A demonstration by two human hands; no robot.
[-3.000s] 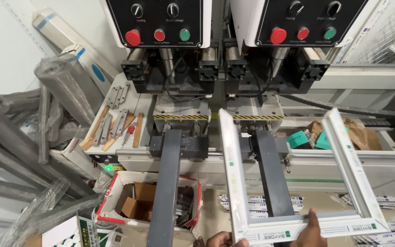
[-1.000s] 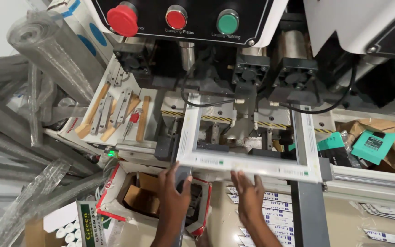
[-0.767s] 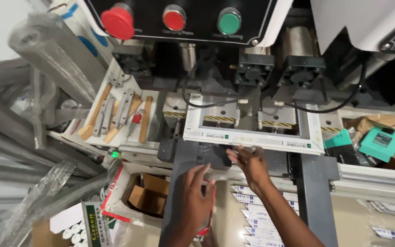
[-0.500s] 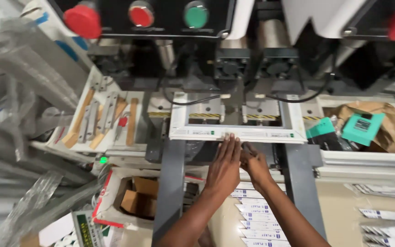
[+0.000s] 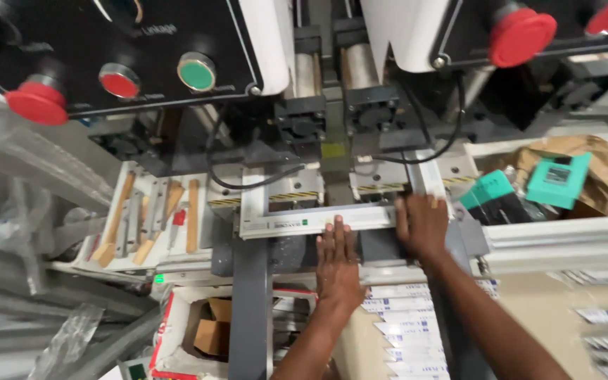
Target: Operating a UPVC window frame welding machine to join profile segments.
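Observation:
A white plastic window frame (image 5: 283,221) lies flat on the machine bed, its far side pushed in under the two machine heads. My left hand (image 5: 337,267) rests flat with fingers spread against the frame's near rail, around its middle. My right hand (image 5: 422,224) presses on the frame's near right corner, fingers over the rail and the right side piece. Neither hand closes around the frame; both lie on it.
Two black control panels with red and green buttons (image 5: 196,71) hang above. A tray of wooden-handled tools (image 5: 150,224) sits at left, teal boxes (image 5: 557,179) at right. An open cardboard box (image 5: 209,336) stands below left, and wrapped profiles (image 5: 29,281) lie far left.
The frame slid further in under the machine heads. My hands went from gripping its near rail to lying flat on it, the right hand shifting to the right corner. The view moved closer.

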